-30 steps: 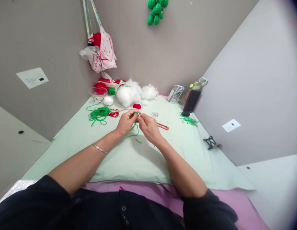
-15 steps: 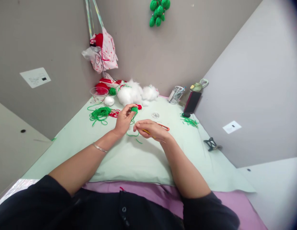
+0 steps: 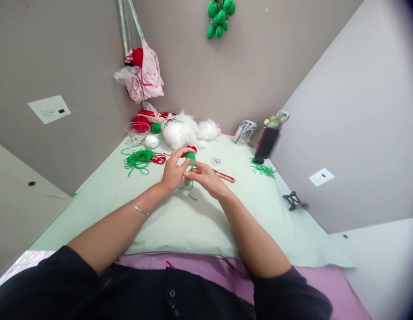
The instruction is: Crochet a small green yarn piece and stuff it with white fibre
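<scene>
My left hand [image 3: 173,170] grips a small green crocheted piece [image 3: 190,156] between thumb and fingers, over the middle of the pale green cloth [image 3: 193,226]. Green yarn hangs down from the piece between my hands. Close on the right, my right hand [image 3: 206,178] has its fingers pressed together by the hanging yarn; what lies between the fingertips is too small to make out. A red yarn piece [image 3: 192,148] shows just above the green one. Beside my right hand lies an orange cutter [image 3: 226,177].
White stuffing [image 3: 180,131] is heaped at the back. Green yarn [image 3: 138,160] and red yarn [image 3: 158,158] lie to the left, near a clear tub [image 3: 138,131]. Rightward are a pen cup [image 3: 245,133], a phone [image 3: 267,142], yarn scraps [image 3: 264,170] and a black stand [image 3: 294,201].
My right hand has turned and moved up against the green piece, and the yellow-handled tool it held no longer shows. The green piece has shifted slightly right and down in my left hand.
</scene>
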Demonstrator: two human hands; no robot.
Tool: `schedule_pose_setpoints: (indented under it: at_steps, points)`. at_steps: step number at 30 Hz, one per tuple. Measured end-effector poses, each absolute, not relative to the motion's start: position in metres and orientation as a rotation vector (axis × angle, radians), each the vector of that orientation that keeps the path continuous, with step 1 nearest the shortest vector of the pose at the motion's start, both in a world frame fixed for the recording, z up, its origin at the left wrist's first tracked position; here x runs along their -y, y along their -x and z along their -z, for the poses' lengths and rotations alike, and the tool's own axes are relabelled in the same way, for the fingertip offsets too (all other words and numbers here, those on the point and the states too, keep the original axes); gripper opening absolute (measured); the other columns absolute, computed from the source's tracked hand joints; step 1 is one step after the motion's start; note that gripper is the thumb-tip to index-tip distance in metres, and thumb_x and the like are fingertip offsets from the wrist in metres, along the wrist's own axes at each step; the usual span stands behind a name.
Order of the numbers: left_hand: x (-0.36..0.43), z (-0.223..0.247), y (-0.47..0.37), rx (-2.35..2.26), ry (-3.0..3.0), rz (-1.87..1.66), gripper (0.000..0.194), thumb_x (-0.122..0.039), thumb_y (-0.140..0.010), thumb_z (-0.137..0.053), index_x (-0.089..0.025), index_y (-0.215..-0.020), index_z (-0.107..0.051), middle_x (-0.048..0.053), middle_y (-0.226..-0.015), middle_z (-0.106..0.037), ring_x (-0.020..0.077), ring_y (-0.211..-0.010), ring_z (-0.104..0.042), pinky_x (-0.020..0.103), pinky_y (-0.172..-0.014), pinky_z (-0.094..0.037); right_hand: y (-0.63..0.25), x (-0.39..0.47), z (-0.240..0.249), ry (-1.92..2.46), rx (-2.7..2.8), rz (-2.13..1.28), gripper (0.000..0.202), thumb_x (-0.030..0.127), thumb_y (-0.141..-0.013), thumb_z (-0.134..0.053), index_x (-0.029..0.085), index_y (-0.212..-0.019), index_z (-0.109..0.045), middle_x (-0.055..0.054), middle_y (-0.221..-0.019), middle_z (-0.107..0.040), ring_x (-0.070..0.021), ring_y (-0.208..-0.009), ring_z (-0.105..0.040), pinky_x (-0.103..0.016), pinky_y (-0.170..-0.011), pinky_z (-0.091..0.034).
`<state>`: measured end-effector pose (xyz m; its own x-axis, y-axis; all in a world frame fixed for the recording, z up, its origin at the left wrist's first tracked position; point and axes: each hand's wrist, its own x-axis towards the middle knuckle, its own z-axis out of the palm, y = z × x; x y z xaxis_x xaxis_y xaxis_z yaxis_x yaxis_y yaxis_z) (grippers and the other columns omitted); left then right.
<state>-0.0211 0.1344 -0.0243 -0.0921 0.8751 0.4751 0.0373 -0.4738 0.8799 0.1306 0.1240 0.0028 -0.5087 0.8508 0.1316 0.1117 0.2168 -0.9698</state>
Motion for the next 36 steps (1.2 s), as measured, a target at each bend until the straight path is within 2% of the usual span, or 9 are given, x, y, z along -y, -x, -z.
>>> schedule_pose_setpoints:
  at_steps: [3, 6, 8, 12, 15, 18, 23, 32, 36]
  points:
    - [-0.141, 0.026, 0.021, -0.983, -1.441, -1.598, 0.022, -0.029, -0.083, -0.067, -0.020, -0.104, -0.070, 0.006, -0.104, -0.074, 0.0207, -0.097, -0.065, 0.033, -0.094, -0.049, -0.137, -0.130, -0.002, 0.968, 1.734, -1.162, 0.038, 0.053, -0.088, -0.065, 0.018, -0.073, -0.066, 0.001, -0.057, -0.057, -0.0152, -0.063, -0.054, -0.029, -0.067, -0.046]
    - [-0.145, 0.027, 0.021, -0.943, -1.366, -1.526, 0.025, -0.030, -0.080, -0.067, -0.019, -0.102, -0.070, 0.005, -0.100, -0.075, 0.0192, -0.092, -0.065, 0.031, -0.086, -0.050, -0.146, -0.135, -0.008, 0.947, 1.602, -0.969, 0.038, 0.053, -0.088, -0.065, 0.020, -0.069, -0.063, -0.003, -0.081, -0.066, -0.0166, -0.083, -0.059, -0.029, -0.079, -0.049]
    - [-0.146, 0.028, 0.021, -0.918, -1.330, -1.465, 0.026, -0.029, -0.079, -0.067, -0.018, -0.102, -0.073, 0.005, -0.099, -0.075, 0.0184, -0.090, -0.064, 0.030, -0.083, -0.050, -0.148, -0.136, -0.012, 0.875, 1.515, -1.007, 0.040, 0.054, -0.088, -0.064, 0.021, -0.066, -0.056, -0.005, -0.091, -0.068, -0.0169, -0.087, -0.062, -0.030, -0.078, -0.051]
    - [-0.145, 0.028, 0.020, -0.883, -1.263, -1.373, 0.027, -0.029, -0.075, -0.068, -0.018, -0.097, -0.078, 0.005, -0.100, -0.076, 0.0168, -0.085, -0.063, 0.029, -0.081, -0.049, -0.146, -0.134, -0.015, 0.839, 1.382, -1.179, 0.032, 0.048, -0.084, -0.067, 0.024, -0.076, -0.048, -0.001, -0.087, -0.068, -0.0101, -0.054, -0.053, -0.026, -0.050, -0.041]
    - [-0.144, 0.028, 0.018, -0.881, -1.214, -1.349, 0.027, -0.029, -0.073, -0.069, -0.018, -0.095, -0.079, 0.005, -0.098, -0.075, 0.0160, -0.083, -0.062, 0.029, -0.081, -0.049, -0.148, -0.135, -0.011, 1.048, 1.565, -0.908, 0.025, 0.039, -0.081, -0.070, 0.025, -0.090, -0.052, 0.001, -0.097, -0.069, -0.0079, -0.052, -0.046, -0.026, -0.052, -0.037]
    - [-0.143, 0.030, 0.017, -0.893, -1.182, -1.355, 0.026, -0.028, -0.073, -0.069, -0.018, -0.094, -0.080, 0.005, -0.105, -0.075, 0.0158, -0.086, -0.062, 0.028, -0.081, -0.049, -0.151, -0.137, -0.006, 1.222, 1.847, -0.707, 0.017, 0.037, -0.083, -0.067, 0.022, -0.088, -0.060, 0.002, -0.083, -0.066, -0.0111, -0.060, -0.047, -0.027, -0.061, -0.036]
    - [-0.142, 0.033, 0.015, -0.887, -1.177, -1.355, 0.029, -0.028, -0.074, -0.069, -0.019, -0.100, -0.080, 0.004, -0.103, -0.074, 0.0142, -0.082, -0.060, 0.028, -0.081, -0.050, -0.150, -0.139, 0.001, 1.262, 1.934, -0.678, 0.020, 0.038, -0.086, -0.066, 0.021, -0.077, -0.067, 0.005, -0.059, -0.051, -0.0121, -0.060, -0.041, -0.029, -0.063, -0.029]
    - [-0.146, 0.036, 0.017, -0.820, -1.321, -1.275, 0.041, -0.046, -0.084, -0.072, -0.020, -0.115, -0.078, 0.005, -0.106, -0.074, 0.0158, -0.086, -0.066, 0.033, -0.091, -0.054, -0.147, -0.148, 0.008, 1.314, 1.805, -0.721, 0.033, 0.050, -0.084, -0.063, 0.020, -0.070, -0.059, 0.006, -0.056, -0.042, -0.0115, -0.056, -0.033, -0.028, -0.056, -0.025]
    - [-0.148, 0.037, 0.020, -0.830, -1.386, -1.236, 0.045, -0.046, -0.083, -0.076, -0.021, -0.121, -0.076, 0.005, -0.105, -0.075, 0.0186, -0.090, -0.070, 0.034, -0.093, -0.055, -0.149, -0.147, 0.004, 1.310, 1.822, -0.763, 0.034, 0.050, -0.086, -0.058, 0.021, -0.069, -0.053, 0.006, -0.056, -0.040, -0.0105, -0.053, -0.030, -0.027, -0.053, -0.025]
